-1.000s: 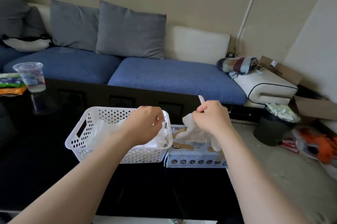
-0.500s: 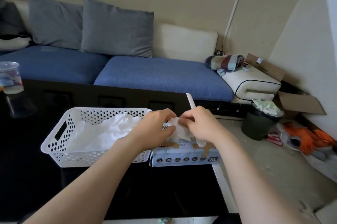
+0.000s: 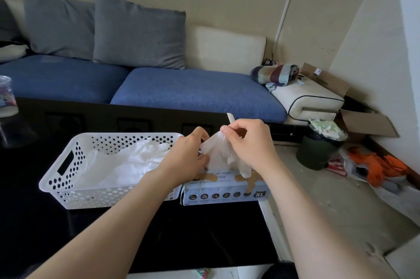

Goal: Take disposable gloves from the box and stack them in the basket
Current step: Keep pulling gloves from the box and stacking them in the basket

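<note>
Both hands, left hand (image 3: 189,153) & right hand (image 3: 247,144), pinch one glove (image 3: 218,153) over box (image 3: 225,194), frame center; several already in basket (image 3: 68,185), more probably left.

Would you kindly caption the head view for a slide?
Left hand and right hand hold a white glove over the box, beside the basket of stacked gloves.

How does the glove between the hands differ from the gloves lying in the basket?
The held glove hangs above the glove box, pinched by the left hand and right hand; the basket gloves lie flat in the white basket, untouched. The held glove is single; the basket gloves form a pile. Both are thin, translucent white.
</note>
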Action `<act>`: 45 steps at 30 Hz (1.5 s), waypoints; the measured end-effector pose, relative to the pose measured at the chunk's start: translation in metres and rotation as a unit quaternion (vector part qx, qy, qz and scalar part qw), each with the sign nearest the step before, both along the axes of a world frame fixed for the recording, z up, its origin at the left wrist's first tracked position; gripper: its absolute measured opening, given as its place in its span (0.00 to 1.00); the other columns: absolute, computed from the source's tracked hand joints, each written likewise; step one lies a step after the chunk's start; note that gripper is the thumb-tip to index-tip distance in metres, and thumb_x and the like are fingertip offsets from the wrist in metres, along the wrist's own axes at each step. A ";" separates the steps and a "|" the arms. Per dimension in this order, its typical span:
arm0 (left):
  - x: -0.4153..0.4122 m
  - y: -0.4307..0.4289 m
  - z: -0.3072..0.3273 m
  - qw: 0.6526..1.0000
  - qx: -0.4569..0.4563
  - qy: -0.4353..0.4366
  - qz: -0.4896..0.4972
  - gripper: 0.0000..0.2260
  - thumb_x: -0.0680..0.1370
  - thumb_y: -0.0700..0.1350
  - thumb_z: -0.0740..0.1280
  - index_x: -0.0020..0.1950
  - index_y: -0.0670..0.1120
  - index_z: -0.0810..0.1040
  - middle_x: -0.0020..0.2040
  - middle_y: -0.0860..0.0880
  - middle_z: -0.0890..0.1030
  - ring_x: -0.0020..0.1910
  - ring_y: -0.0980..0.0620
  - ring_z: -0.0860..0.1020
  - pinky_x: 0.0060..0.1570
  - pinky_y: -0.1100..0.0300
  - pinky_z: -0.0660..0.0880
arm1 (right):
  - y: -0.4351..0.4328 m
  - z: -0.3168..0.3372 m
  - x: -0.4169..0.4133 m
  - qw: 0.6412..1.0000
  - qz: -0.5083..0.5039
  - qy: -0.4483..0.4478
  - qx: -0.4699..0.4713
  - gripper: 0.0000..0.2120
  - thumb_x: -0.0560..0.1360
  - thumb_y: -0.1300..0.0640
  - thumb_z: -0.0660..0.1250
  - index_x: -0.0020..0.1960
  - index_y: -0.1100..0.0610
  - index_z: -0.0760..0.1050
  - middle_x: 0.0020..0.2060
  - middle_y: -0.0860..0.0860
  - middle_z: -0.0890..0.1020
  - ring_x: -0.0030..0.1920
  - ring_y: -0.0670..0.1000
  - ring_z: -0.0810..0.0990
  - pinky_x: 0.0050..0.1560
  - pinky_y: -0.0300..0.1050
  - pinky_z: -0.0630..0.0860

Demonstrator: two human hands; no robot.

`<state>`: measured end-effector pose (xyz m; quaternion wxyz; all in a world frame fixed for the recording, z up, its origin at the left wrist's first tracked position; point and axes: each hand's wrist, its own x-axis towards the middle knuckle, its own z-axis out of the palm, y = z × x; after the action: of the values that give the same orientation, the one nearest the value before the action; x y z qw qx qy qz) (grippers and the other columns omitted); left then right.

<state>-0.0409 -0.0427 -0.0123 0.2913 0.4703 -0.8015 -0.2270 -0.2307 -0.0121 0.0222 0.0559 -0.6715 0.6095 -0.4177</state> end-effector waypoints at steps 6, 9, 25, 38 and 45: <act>0.003 -0.002 -0.002 0.999 -0.004 -0.046 -0.013 0.11 0.78 0.39 0.69 0.57 0.51 0.72 0.47 0.53 0.81 0.46 0.53 0.81 0.48 0.52 0.82 | 0.001 0.010 0.008 0.986 -0.018 -0.164 -0.019 0.12 0.85 0.50 0.65 0.45 0.53 0.78 0.37 0.43 0.80 0.38 0.39 0.78 0.40 0.30 0.71; 0.002 0.003 0.000 0.997 0.003 -0.065 -0.039 0.10 0.77 0.38 0.67 0.55 0.51 0.77 0.48 0.54 0.81 0.49 0.54 0.79 0.49 0.55 0.81 | 0.004 0.016 0.012 0.974 -0.031 -0.219 -0.041 0.13 0.87 0.50 0.61 0.49 0.56 0.76 0.40 0.45 0.80 0.39 0.38 0.76 0.40 0.31 0.73; 0.025 0.008 0.038 0.944 0.174 0.278 -0.029 0.11 0.82 0.45 0.63 0.55 0.47 0.85 0.53 0.51 0.87 0.56 0.52 0.83 0.64 0.48 0.77 | 0.003 0.026 0.035 0.932 0.038 -0.358 0.047 0.15 0.88 0.51 0.60 0.52 0.53 0.83 0.47 0.50 0.86 0.48 0.48 0.83 0.54 0.47 0.80; 0.061 0.006 0.048 0.908 0.146 0.391 0.044 0.08 0.75 0.48 0.70 0.42 0.44 0.78 0.37 0.50 0.78 0.38 0.52 0.75 0.41 0.53 0.74 | 0.002 0.022 0.065 0.875 0.158 -0.317 0.331 0.26 0.74 0.46 0.61 0.57 0.65 0.84 0.52 0.66 0.87 0.52 0.66 0.86 0.60 0.61 0.82; 0.079 0.009 0.053 0.915 0.119 0.380 0.061 0.05 0.78 0.43 0.74 0.48 0.42 0.84 0.43 0.42 0.87 0.40 0.49 0.84 0.42 0.52 0.79 | 0.014 0.037 0.092 0.913 0.160 -0.265 0.265 0.27 0.76 0.35 0.73 0.53 0.61 0.86 0.47 0.57 0.89 0.48 0.58 0.90 0.52 0.53 0.87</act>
<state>0.0379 -0.0337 0.0412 0.5292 0.4276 -0.5675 -0.4637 -0.1391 0.0019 0.0595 0.4570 -0.5852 0.5454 -0.3888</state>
